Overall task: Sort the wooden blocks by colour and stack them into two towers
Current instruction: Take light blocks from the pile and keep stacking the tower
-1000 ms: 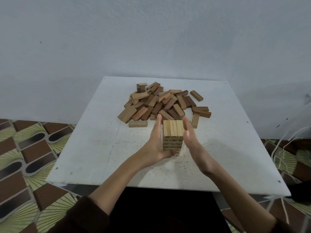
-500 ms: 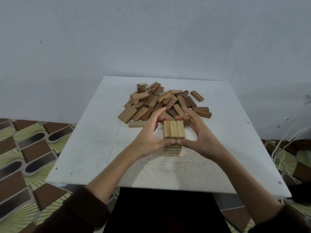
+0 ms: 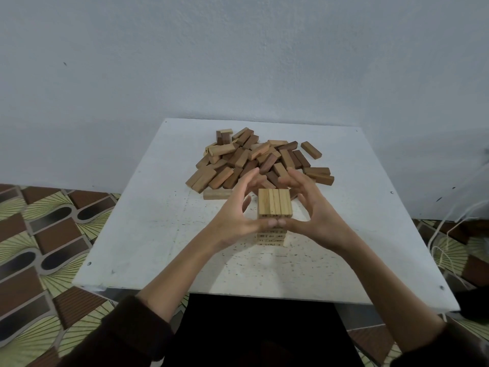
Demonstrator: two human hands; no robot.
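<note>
A short tower of light wooden blocks [image 3: 275, 203] stands on the white table [image 3: 148, 234], its top layer three blocks side by side. My left hand [image 3: 232, 218] and my right hand [image 3: 317, 215] cup it from either side. Both thumbs press on the tower's near face, tips almost meeting. The fingers arch round to its far side, where their contact is hidden. Behind the tower lies a mixed pile of light and dark brown blocks [image 3: 238, 160]. One light block [image 3: 215, 194] lies apart at the pile's near left edge.
The table stands against a pale wall. Patterned floor tiles [image 3: 47, 234] show to the left, and thin white cords [image 3: 449, 234] hang off to the right. Bare table surface lies on both sides of the tower and in front of it.
My hands went from flat palms against the tower's left and right sides to cupping it front and back with thumbs on the near face. Since half a second ago they have hardly moved.
</note>
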